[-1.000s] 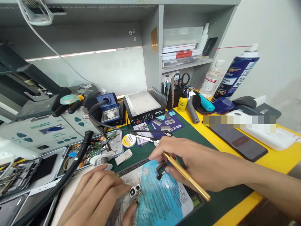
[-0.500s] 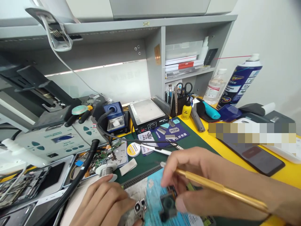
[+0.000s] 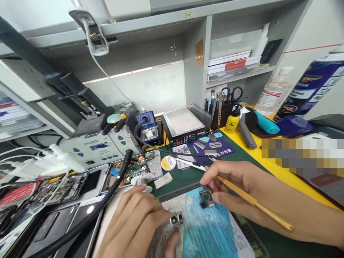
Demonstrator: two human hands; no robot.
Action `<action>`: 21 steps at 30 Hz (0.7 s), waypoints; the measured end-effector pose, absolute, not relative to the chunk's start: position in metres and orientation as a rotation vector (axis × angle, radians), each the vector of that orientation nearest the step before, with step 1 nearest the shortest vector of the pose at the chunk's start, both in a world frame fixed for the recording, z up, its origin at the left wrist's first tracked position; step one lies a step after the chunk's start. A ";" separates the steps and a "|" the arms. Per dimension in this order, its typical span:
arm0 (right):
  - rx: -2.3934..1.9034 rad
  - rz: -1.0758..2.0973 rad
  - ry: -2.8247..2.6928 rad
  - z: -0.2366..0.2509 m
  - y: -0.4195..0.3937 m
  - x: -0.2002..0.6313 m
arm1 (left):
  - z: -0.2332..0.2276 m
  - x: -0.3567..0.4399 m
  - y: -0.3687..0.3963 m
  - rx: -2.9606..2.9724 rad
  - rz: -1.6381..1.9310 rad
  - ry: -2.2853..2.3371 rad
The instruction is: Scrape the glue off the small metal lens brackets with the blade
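My left hand (image 3: 134, 218) is closed, its index finger and thumb at the edges of a small silver dual-lens camera module (image 3: 176, 219). My right hand (image 3: 231, 179) pinches a darker single-lens camera module (image 3: 206, 197) between its fingertips, a little above the mat. A slim gold pen-like tool (image 3: 255, 202) lies across that same hand, its front end hidden among the fingers. Under both modules is a worn blue and white work mat (image 3: 209, 229) with a dark perforated edge.
A spool of solder wire (image 3: 141, 182), a tray of circuit boards (image 3: 156, 165) and a soldering iron (image 3: 188, 163) lie beyond my hands. Farther back stand a heating plate (image 3: 182, 123) and a yellow bottle (image 3: 232, 122). A black hose (image 3: 118, 190) crosses phone parts at left.
The view has shifted, so the bench appears farther left and more of it shows at left. The right hand's camera module is now higher and farther from me over the mat.
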State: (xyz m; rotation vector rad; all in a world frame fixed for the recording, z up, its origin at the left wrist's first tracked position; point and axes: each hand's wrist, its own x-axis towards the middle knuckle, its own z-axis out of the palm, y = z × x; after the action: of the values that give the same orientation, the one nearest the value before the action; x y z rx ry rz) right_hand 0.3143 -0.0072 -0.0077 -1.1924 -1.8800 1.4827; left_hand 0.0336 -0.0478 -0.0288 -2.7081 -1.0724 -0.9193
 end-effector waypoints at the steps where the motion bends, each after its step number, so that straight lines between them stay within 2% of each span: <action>1: -1.206 1.472 -1.904 -0.009 -0.006 0.314 | -0.028 0.033 -0.049 -2.712 -0.915 -1.066; 5: -1.271 1.322 -1.962 -0.017 -0.006 0.313 | -0.025 0.033 -0.053 -2.715 -0.966 -1.139; 11: -1.257 0.903 -2.044 -0.016 -0.005 0.313 | -0.024 0.036 -0.058 -2.716 -1.065 -1.230; 13: -1.196 1.011 -1.975 -0.008 -0.007 0.312 | -0.023 0.037 -0.059 -2.717 -1.067 -1.260; 16: -1.053 1.477 -1.786 0.002 -0.017 0.307 | -0.022 0.039 -0.060 -2.721 -1.079 -1.287; 18: -0.975 1.669 -1.701 0.002 -0.025 0.302 | -0.022 0.041 -0.060 -2.729 -1.092 -1.303; 21: -0.987 1.523 -1.768 -0.006 -0.037 0.295 | -0.022 0.043 -0.062 -2.744 -1.117 -1.332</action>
State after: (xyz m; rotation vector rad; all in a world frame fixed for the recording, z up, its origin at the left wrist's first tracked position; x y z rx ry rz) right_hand 0.2954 -0.0371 -0.0060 -0.9872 -1.7680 1.5231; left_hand 0.0427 -0.0619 -0.0224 -2.7444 -1.3318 -1.1175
